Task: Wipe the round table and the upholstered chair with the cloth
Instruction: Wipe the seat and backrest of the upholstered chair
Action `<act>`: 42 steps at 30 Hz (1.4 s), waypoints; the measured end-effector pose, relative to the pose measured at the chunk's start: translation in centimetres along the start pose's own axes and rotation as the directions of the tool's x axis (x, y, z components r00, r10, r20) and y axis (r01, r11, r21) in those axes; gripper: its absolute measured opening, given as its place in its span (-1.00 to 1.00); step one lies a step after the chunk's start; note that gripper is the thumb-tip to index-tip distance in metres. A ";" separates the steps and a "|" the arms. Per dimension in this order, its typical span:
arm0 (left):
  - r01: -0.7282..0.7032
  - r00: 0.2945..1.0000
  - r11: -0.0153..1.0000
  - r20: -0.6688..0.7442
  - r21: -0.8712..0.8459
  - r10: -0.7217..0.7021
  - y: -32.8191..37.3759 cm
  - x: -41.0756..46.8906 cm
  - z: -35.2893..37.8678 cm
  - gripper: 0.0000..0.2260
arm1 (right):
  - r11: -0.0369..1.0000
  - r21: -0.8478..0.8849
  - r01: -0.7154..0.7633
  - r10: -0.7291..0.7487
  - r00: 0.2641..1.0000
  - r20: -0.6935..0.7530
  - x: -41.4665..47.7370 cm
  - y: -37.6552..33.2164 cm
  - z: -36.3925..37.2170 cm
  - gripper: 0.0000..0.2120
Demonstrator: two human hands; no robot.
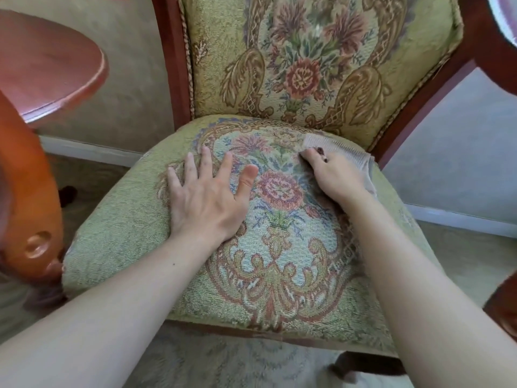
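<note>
Head view: round table (53, 65) left of chair (117, 233), apart

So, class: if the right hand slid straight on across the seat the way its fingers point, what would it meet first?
Probably the chair's backrest: the right hand, gripping the cloth, points toward the seat's rear edge, close below it.

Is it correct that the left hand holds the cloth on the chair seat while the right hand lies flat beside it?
No, the sides are swapped. In the head view the right hand holds the cloth on the chair seat, while the left hand lies flat beside it.
</note>
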State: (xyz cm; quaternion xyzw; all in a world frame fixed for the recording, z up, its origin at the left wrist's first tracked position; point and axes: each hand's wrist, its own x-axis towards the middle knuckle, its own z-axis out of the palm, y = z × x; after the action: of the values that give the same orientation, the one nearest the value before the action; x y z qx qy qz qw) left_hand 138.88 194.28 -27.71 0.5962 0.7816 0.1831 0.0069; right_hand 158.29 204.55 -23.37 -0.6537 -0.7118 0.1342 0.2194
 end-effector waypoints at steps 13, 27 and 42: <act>-0.015 1.000 1.000 -0.006 -0.022 0.015 -0.3 -0.4 -0.2 -0.15 | 0.853 0.521 -0.002 -0.131 0.967 0.218 -6.7 -2.0 0.1 -0.62; -0.007 1.000 0.999 -0.006 -0.050 0.006 -0.1 -0.2 -0.3 -0.13 | 0.109 0.986 0.129 0.331 0.930 -0.158 0.6 3.5 -8.1 -0.54; -0.012 0.999 1.000 0.034 -0.011 0.012 0.1 -0.4 -0.8 -0.10 | 0.969 0.198 0.150 -0.203 0.937 0.285 -4.9 -2.5 0.6 -0.40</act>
State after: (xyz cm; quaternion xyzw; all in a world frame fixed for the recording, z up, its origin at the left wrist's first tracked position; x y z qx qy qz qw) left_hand 138.86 193.72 -27.01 0.6038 0.7769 0.1773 0.0223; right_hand 156.03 199.51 -23.35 -0.5372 -0.7784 0.2737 0.1748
